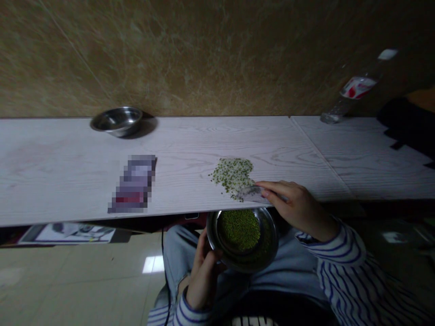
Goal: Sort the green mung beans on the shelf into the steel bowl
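Observation:
My left hand [205, 269] grips the left side of a steel bowl [270, 253], held over my lap just below the table's front edge. Green mung beans [240, 228] lie in the bowl. On the tabletop above it spreads a thin patch of white grains mixed with green beans [233, 174], the white ones looking like rice. My right hand [295, 203] is closed on a flat, see-through piece [250, 194], whose exact kind I cannot make out. That piece rests at the near edge of the patch, above the bowl's rim.
An empty-looking steel bowl [118, 121] stands by the wall at the left. A blurred-out flat object [134, 183] lies left of the grains. Back right are a clear plastic bottle [356, 88] and a dark bundle [408, 120]. The white table [183, 136] ends close above my lap.

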The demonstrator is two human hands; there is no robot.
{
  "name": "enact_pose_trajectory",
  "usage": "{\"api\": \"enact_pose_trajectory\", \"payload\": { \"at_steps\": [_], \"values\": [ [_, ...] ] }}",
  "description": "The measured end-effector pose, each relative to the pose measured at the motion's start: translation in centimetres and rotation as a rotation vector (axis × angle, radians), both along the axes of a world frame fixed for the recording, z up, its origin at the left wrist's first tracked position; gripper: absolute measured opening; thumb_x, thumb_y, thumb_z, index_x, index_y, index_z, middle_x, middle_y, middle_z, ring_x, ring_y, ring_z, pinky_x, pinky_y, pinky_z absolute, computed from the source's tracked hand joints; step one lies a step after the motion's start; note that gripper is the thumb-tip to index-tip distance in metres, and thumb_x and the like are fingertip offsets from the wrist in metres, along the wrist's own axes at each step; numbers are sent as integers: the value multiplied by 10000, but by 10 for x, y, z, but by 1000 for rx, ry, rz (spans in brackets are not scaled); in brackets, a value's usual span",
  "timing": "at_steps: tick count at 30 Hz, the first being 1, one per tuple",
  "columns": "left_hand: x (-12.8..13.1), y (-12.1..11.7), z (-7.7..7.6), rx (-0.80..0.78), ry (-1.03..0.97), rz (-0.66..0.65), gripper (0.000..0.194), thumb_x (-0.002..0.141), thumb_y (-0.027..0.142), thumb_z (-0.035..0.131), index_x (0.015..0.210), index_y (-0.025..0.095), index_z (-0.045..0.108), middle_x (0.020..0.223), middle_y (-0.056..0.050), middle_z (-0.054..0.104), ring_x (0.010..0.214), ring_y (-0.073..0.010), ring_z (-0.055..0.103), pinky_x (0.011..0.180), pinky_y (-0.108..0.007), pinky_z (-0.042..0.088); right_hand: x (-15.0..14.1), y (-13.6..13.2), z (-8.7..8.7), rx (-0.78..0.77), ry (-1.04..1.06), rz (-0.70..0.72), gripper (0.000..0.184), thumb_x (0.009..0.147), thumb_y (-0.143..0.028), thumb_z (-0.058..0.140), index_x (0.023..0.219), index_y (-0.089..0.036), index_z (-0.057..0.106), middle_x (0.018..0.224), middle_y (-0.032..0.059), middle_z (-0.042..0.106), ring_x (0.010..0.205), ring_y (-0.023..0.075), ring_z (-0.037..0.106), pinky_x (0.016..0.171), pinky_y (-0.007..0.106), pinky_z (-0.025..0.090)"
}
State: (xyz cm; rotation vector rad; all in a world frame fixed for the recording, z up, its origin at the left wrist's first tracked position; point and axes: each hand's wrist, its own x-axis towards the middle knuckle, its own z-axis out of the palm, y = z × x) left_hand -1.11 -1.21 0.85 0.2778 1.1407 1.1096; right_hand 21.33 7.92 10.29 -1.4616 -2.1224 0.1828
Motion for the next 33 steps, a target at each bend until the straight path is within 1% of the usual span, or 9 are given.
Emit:
{"api": "enact_pose_trajectory", "payload": {
  "at_steps": [4, 8, 13, 16, 19, 22, 25, 29, 33],
  "values": [
    [0, 0, 1, 2, -7, -10, 822, 717, 260, 693, 1505, 270, 459, 1430, -113, 582, 1109, -337, 601, 676, -361, 575, -2, -3, 0, -12, -17, 43, 279, 938, -146, 573, 1140, -212, 753, 1083, 54, 804, 931, 210, 770, 829, 371, 611],
    [-1, 0, -1, 7, -10, -8, 816, 720, 264, 692, 1504, 277, 464, 1384, -108, 621, 1111, -339, 607, 687, -358, 566, -12, -2, 1, -40, -18, 78, 301, 933, -118, 574, 1166, -208, 743, 1070, 54, 806, 912, 203, 765, 815, 369, 603],
    [-1, 0, -1, -1, 2, 8, 802, 711, 268, 709, 1484, 281, 495, 1332, -110, 653, 1122, -342, 613, 702, -361, 571, -18, 7, -2, -10, -8, 48, 306, 935, -118, 581, 1174, -213, 746, 1065, 63, 807, 908, 211, 765, 817, 371, 596],
    [-1, 0, 0, 10, 3, 12, 796, 713, 272, 722, 1480, 296, 508, 1364, -116, 639, 1143, -346, 616, 707, -364, 577, -17, 13, -4, 17, 5, 15, 301, 937, -124, 578, 1170, -206, 750, 1068, 73, 805, 905, 220, 769, 817, 379, 603],
    [-1, -1, 1, 13, 5, 31, 810, 711, 287, 734, 1488, 287, 503, 1412, -135, 607, 1211, -375, 583, 700, -370, 578, -14, 16, -4, 24, 36, 11, 290, 940, -137, 575, 1159, -203, 754, 1080, 75, 803, 935, 223, 771, 847, 381, 608],
    [-2, -1, 1, 2, 17, 22, 772, 721, 285, 723, 1465, 268, 519, 1405, -134, 608, 1143, -359, 606, 678, -369, 575, -11, 14, -2, 35, 74, 3, 283, 945, -146, 566, 1150, -188, 755, 1101, 81, 797, 970, 226, 768, 866, 376, 609],
    [-2, -1, 1, -2, 27, -5, 742, 724, 278, 707, 1445, 268, 534, 1363, -117, 634, 1065, -333, 626, 654, -351, 563, -6, 11, 1, 48, 81, -41, 283, 950, -164, 555, 1152, -163, 754, 1098, 98, 796, 950, 240, 771, 843, 389, 618],
    [-2, 0, 2, 9, 16, 0, 797, 710, 258, 703, 1480, 281, 499, 1384, -116, 623, 1137, -352, 606, 652, -334, 558, 1, 9, 2, 51, 48, -58, 288, 951, -180, 546, 1146, -171, 757, 1086, 94, 799, 944, 249, 772, 843, 407, 620],
    [-2, 0, 3, 1, 15, -7, 791, 719, 260, 706, 1481, 273, 494, 1397, -126, 611, 1120, -350, 616, 680, -362, 570, 5, 7, -1, 38, 10, -50, 288, 955, -180, 535, 1131, -170, 761, 1087, 93, 799, 955, 253, 771, 846, 407, 619]
  ]
}}
